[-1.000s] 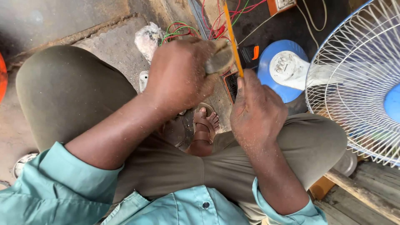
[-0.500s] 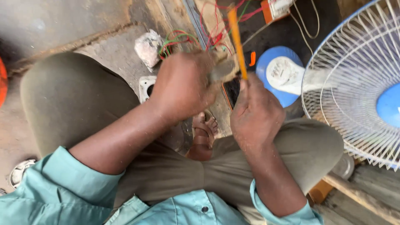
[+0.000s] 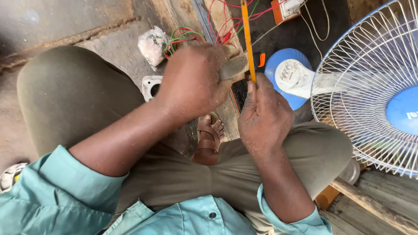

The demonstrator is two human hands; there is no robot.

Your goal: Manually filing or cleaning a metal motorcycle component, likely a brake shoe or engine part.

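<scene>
My left hand (image 3: 196,80) is closed around a small grey-brown piece (image 3: 233,67) held over my knees. My right hand (image 3: 263,117) grips the lower end of a thin orange blade-like tool (image 3: 247,39) that stands nearly upright, its edge against the piece. Fine pale dust covers both hands. A dark, orange-edged device (image 3: 238,93) lies just beneath the hands, partly hidden by them.
A white wire fan guard with a blue hub (image 3: 374,87) stands at the right, its blue and white base (image 3: 289,76) beside my right hand. Red and green wires (image 3: 191,35), a crumpled plastic bag (image 3: 152,43) and an orange box (image 3: 283,8) lie on the floor ahead. A sandalled foot (image 3: 210,139) shows between my legs.
The view has shifted slightly; both hands stay together on the piece and the orange tool, which has moved a little along the piece.
</scene>
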